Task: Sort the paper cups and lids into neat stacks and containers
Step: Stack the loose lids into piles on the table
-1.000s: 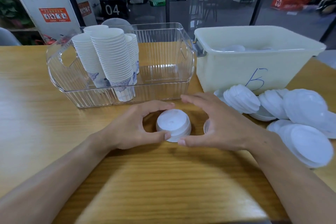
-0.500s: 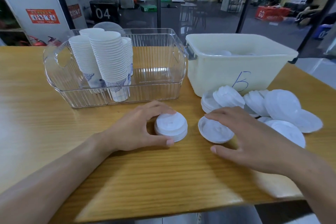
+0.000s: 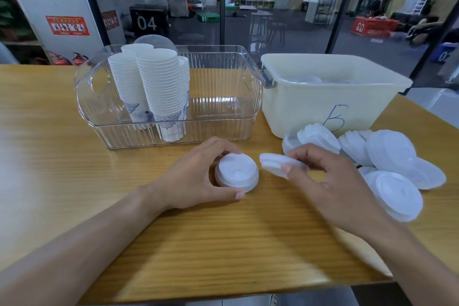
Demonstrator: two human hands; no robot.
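A short stack of white lids (image 3: 237, 172) sits on the wooden bench (image 3: 62, 169), near centre; the left hand (image 3: 196, 176) curls round it, thumb on the near edge, fingers on the far side; just right, the right hand (image 3: 330, 181) pinches a single lid (image 3: 273, 163), tilted and off the bench; loose lids (image 3: 392, 164) pile at right, before a cream bin (image 3: 310, 107); stacked paper cups (image 3: 159, 89) stand in the clear bin's (image 3: 223, 112) left part.
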